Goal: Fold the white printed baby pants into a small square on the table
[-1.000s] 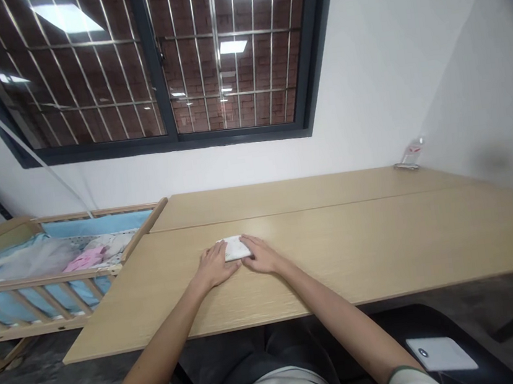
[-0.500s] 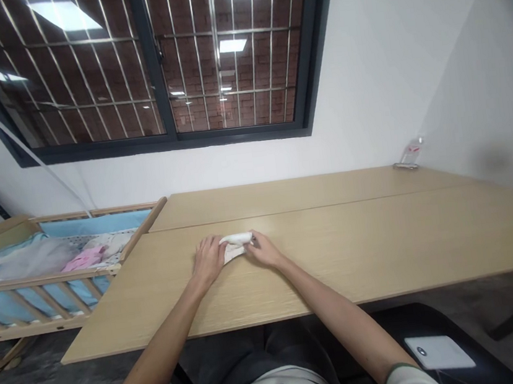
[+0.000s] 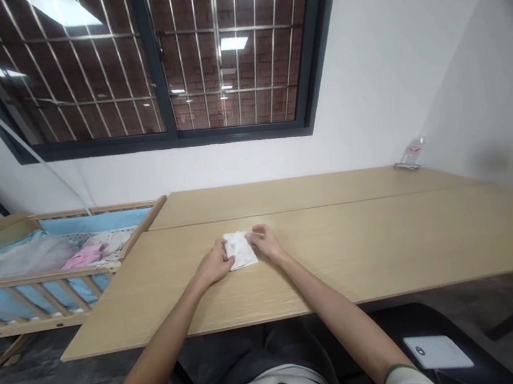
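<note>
**A:** Head view: a person seated at a long wooden table (image 3: 384, 245) works a small folded white cloth (image 3: 240, 250) lying flat near its middle.

**B:** And the hands?

**A:** The left hand (image 3: 214, 267) presses flat against the cloth's left edge; the right hand (image 3: 267, 243) pinches its upper right corner.

**B:** Which step?

**A:** Folding, seemingly near done. The next move likely calls for squaring the edges and pressing the fold flat. A wooden crib (image 3: 36, 269) stands at left.

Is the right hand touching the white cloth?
Touching. The head view shows the right hand with fingertips on the right edge of the folded white cloth, no gap visible; the left hand meets its other side.
</note>
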{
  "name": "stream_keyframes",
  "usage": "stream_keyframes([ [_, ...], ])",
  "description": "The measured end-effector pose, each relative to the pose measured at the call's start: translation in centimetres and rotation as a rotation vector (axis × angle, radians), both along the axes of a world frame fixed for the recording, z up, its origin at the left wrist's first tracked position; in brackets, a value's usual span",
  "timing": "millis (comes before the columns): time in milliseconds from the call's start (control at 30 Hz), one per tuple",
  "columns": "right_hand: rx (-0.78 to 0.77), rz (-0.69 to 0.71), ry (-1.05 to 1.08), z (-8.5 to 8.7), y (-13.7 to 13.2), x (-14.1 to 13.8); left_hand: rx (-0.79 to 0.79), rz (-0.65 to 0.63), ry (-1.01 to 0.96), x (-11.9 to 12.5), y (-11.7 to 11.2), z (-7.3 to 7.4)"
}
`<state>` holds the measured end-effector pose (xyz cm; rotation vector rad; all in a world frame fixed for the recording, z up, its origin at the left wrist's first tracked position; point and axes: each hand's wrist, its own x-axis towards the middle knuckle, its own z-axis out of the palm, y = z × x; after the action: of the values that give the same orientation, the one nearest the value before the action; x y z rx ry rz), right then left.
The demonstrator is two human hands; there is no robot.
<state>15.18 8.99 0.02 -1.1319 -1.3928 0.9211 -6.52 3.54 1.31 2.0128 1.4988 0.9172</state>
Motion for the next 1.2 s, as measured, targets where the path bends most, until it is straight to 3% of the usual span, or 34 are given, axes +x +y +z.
stream_keyframes([
  [167,0.014,0.055,-0.153,-0.5,-0.2,-0.2,0.047,0.067,0.183,-0.2,-0.5,0.7],
  [300,0.159,0.087,-0.24,0.8,-0.8,-0.3,0.152,0.081,0.277,1.4,-2.8,1.1],
  [500,0.497,0.464,-0.691,3.3,-4.5,-0.6,0.342,0.114,0.462,7.3,-7.9,-1.0],
  [667,0.44,0.678,-0.896,1.8,-5.4,-1.6,0.331,0.13,0.637,8.2,-8.7,-2.8],
  [800,0.35,0.666,-0.924,-0.1,-2.2,-1.5,0.349,0.146,0.72,7.7,-8.0,-3.8],
  [1000,0.294,0.567,-0.932,-0.6,2.3,-1.8,0.354,0.188,0.707,7.8,-8.6,-4.0],
  [1100,0.3,0.525,-0.937,-0.4,2.7,-2.0,0.333,0.191,0.7,7.9,-8.7,-4.0],
  [1200,0.34,0.442,-0.912,1.0,1.4,-1.5,0.321,0.192,0.694,7.9,-8.7,-4.0],
])
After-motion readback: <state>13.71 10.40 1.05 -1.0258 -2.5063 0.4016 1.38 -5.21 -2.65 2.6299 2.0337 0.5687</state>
